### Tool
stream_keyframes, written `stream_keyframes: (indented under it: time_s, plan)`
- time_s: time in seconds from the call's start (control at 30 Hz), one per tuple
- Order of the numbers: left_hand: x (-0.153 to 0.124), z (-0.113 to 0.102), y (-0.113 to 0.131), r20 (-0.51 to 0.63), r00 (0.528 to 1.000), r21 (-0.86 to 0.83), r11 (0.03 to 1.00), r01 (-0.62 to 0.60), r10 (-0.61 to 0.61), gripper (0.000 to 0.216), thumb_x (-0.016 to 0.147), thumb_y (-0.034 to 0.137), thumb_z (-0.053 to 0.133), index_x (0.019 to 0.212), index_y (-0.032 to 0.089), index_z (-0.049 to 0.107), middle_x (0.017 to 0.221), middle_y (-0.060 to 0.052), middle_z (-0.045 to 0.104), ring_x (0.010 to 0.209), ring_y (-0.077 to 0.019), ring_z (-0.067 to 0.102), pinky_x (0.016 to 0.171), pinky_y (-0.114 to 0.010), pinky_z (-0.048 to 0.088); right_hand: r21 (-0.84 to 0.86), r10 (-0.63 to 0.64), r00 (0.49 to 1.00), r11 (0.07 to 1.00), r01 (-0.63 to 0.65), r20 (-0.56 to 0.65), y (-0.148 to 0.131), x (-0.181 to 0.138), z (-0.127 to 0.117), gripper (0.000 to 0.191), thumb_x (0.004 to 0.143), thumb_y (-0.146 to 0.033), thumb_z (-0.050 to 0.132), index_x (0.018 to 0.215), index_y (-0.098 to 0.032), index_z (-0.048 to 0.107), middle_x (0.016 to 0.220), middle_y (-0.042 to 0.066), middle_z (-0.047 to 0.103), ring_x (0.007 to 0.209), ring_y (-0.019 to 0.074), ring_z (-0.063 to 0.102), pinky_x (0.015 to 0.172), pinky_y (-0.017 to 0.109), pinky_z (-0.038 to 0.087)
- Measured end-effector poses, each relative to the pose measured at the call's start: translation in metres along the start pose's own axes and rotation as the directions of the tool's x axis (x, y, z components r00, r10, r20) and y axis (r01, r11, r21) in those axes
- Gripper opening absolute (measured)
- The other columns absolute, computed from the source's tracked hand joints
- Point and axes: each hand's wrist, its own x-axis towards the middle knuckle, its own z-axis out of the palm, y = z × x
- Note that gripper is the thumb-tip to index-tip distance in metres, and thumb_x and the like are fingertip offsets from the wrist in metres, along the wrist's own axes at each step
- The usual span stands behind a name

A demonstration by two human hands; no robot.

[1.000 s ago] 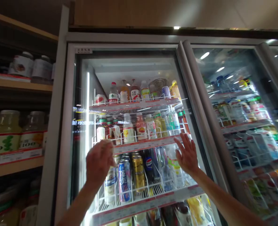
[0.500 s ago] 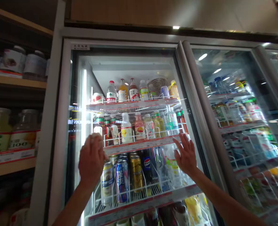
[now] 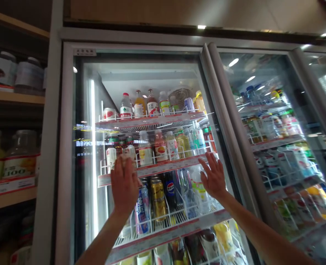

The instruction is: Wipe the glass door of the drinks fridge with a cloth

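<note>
I face a tall drinks fridge with a shut glass door (image 3: 141, 79). My left hand (image 3: 124, 187) presses on the glass, fingers together and pointing up, in front of the cans (image 3: 158, 198) on the lower shelf. A small pale cloth-like thing (image 3: 123, 158) shows at its fingertips. My right hand (image 3: 213, 178) lies flat on the same glass near the door's right edge, fingers spread and empty. Behind the glass, bottles (image 3: 160, 147) stand on wire shelves with red price strips.
A second glass-door fridge (image 3: 276, 129) full of drinks stands to the right, past the grey door handles (image 3: 220, 121). On the left, wooden shelves (image 3: 11, 97) hold large jars (image 3: 19, 158). Ceiling lights reflect in the glass.
My left hand first slid left and up on the glass, then right to the cans, its fingers now straighter. My right hand stayed flat in place. The view drifted slightly.
</note>
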Motion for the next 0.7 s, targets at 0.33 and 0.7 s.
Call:
stream_keyframes:
  time_s: [0.33, 0.7]
  plan:
    - [-0.001, -0.012, -0.04, 0.003, 0.998, 0.015, 0.998, 0.062, -0.062, 0.059, 0.084, 0.018, 0.043, 0.14, 0.017, 0.026, 0.144, -0.018, 0.03, 0.133, -0.0328, 0.028, 0.102, -0.052, 0.032, 0.0, 0.002, 1.0, 1.0, -0.002, -0.004, 0.0, -0.001, 0.001, 0.061, 0.086, -0.022, 0.041, 0.143, -0.031, 0.02, 0.154, 0.002, 0.013, 0.139, 0.0255, 0.019, 0.11, 0.049, 0.022]
    - [-0.011, -0.013, -0.042, -0.036, 0.998, 0.07, 0.996, 0.059, -0.056, 0.06, 0.086, 0.022, 0.043, 0.141, 0.013, 0.022, 0.146, -0.023, 0.023, 0.134, -0.0357, 0.025, 0.102, -0.053, 0.03, 0.002, -0.006, 1.0, 1.0, 0.006, -0.003, 0.0, -0.001, 0.0, 0.06, 0.087, -0.022, 0.041, 0.142, -0.031, 0.021, 0.154, 0.002, 0.013, 0.139, 0.0263, 0.02, 0.11, 0.049, 0.023]
